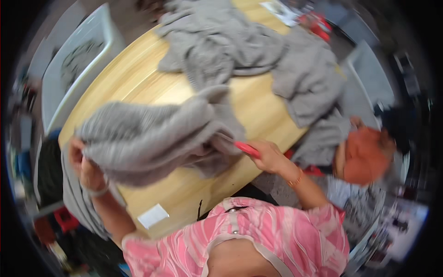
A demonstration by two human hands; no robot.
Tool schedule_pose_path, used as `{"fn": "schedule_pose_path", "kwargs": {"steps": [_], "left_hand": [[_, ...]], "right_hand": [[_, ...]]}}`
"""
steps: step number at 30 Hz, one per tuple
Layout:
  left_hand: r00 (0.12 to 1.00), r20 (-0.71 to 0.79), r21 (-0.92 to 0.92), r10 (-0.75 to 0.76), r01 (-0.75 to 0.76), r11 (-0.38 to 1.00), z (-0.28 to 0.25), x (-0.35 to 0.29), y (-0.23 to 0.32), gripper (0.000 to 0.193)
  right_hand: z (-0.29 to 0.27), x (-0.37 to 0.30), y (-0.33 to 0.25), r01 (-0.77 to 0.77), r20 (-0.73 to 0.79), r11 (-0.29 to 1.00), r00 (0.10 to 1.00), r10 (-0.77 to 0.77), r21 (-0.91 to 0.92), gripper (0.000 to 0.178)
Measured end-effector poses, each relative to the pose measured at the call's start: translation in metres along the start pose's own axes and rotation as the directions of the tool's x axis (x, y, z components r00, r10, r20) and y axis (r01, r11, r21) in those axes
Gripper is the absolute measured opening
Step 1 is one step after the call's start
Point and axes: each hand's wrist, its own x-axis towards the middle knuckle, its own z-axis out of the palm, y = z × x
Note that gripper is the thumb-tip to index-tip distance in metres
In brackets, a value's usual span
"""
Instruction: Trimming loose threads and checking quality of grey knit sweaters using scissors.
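Note:
A grey knitted garment [152, 138] is stretched out in front of me, partly raised over the wooden table [180, 198] and smeared by motion. My left hand [87, 164] has its fingers closed on the garment's left end. In my right hand [272, 157] is a slim red-handled tool [248, 149], pointing left at the garment's right edge. The far end of that tool is lost against the fabric, so its kind is unclear. Whether my right fingers also pinch the cloth cannot be made out.
More grey knitwear [221, 41] is heaped at the table's far side, with another piece [309, 78] hanging over the right edge. A white tub [104, 46] with grey cloth stands at left. A white paper slip [152, 216] lies nearby. Someone in orange [367, 154] is at right.

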Motion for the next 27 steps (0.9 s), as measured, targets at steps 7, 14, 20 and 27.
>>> {"fn": "schedule_pose_path", "kwargs": {"steps": [7, 14, 20, 27], "left_hand": [[0.989, -0.088, 0.3, 0.115, -0.084, 0.95, 0.027, 0.014, 0.088, 0.01], [0.982, 0.167, 0.006, 0.089, -0.091, 0.996, 0.171, -0.002, 0.119, 0.017], [0.98, 0.197, -0.218, -0.011, 0.054, 0.974, 0.183, -0.009, 0.107, 0.026], [0.755, 0.539, -0.589, 0.374, 0.021, 0.808, 0.338, 0.052, 0.058, 0.022]], "right_hand": [[-0.027, -0.013, -0.027, 0.15, 0.377, 0.988, 0.914, -0.15, 0.031, 0.025], [0.034, -0.02, -0.079, 0.28, 0.652, 0.948, 0.692, -0.31, 0.154, 0.02], [-0.003, 0.006, -0.039, 0.062, 0.013, 0.986, 0.998, -0.065, 0.156, 0.021], [-0.176, 0.002, 0.051, -0.202, -0.301, 0.978, 0.93, 0.209, 0.054, 0.022]]}}
